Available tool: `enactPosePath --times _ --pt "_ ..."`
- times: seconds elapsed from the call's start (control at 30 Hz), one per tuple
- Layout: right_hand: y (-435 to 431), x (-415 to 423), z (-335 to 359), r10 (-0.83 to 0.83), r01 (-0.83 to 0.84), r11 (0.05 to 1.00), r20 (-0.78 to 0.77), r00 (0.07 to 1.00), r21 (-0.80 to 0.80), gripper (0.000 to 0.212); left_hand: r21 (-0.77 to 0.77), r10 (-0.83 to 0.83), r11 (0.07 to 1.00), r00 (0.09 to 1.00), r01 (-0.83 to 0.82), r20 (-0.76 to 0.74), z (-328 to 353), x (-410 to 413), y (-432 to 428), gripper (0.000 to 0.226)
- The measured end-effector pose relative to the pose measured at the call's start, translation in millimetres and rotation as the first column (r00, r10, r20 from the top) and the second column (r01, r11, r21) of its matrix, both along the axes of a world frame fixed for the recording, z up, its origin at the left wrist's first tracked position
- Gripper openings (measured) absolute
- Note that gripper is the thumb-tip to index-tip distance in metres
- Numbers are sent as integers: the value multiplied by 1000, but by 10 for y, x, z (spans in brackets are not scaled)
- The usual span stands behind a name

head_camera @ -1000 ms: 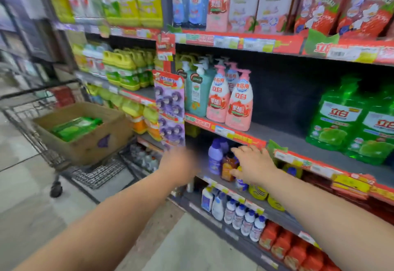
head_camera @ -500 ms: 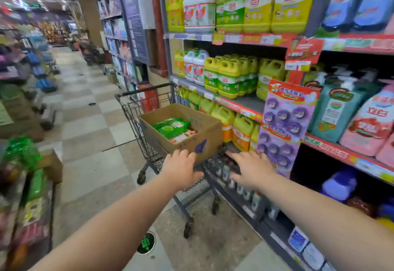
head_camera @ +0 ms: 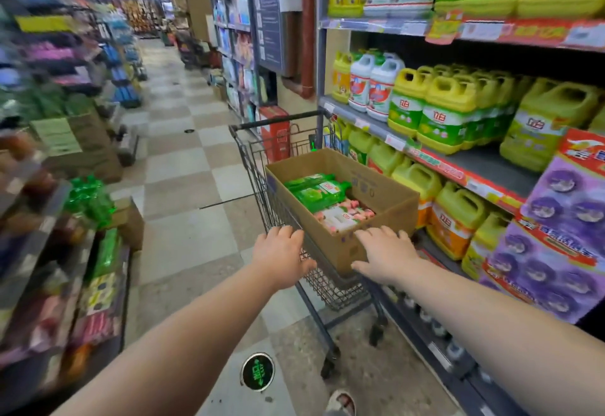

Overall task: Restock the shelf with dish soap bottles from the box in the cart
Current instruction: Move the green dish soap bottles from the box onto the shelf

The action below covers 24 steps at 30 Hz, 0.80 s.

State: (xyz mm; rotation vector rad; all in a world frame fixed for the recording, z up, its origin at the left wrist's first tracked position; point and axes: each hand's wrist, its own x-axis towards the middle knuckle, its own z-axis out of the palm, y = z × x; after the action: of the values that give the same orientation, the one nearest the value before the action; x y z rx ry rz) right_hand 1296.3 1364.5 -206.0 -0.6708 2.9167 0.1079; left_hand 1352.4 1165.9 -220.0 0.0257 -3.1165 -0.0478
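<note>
Both my hands are out in front of me, fingers spread and holding nothing. My left hand (head_camera: 281, 256) hangs over the near corner of the cart (head_camera: 250, 157), and my right hand (head_camera: 386, 256) has its fingertips at the near wall of the cardboard box (head_camera: 389, 196). I cannot tell whether either one is touching yet.

The box sits in the cart's basket, just beside the shelf (head_camera: 478, 160) on my right. The green dish soap bottles (head_camera: 316, 193) lie on their sides toward the far end of the box, with pink-capped bottles (head_camera: 343, 217) nearer to me.

I judge the step in hand to be the reach into the box for a bottle. To do it well, I would carry one hand over the near wall rather than push against it, since the cart is on wheels and may roll. The other hand could steady the box. I would close round a bottle's body, not its cap. A bottle lying flat should lift straight up and clear the cardboard before I swing it toward the shelf, past the yellow jugs (head_camera: 442, 117) crowding the edge.
</note>
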Motion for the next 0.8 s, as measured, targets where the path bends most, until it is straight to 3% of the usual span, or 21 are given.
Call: enactPosePath --times 0.37,0.5,0.8 --pt "-811 -2100 -251 59 -58 998 37 998 -32 62 -35 54 998 998 -53 36 33 -1979 -833 66" --pt "-823 -2793 -309 16 -15 1000 57 998 -10 67 -44 38 998 999 -37 36 -25 -2646 -902 67" --pt "-847 -3670 -753 -120 127 992 181 976 -28 69 -43 -53 997 980 62 190 -470 -3840 -1031 72"
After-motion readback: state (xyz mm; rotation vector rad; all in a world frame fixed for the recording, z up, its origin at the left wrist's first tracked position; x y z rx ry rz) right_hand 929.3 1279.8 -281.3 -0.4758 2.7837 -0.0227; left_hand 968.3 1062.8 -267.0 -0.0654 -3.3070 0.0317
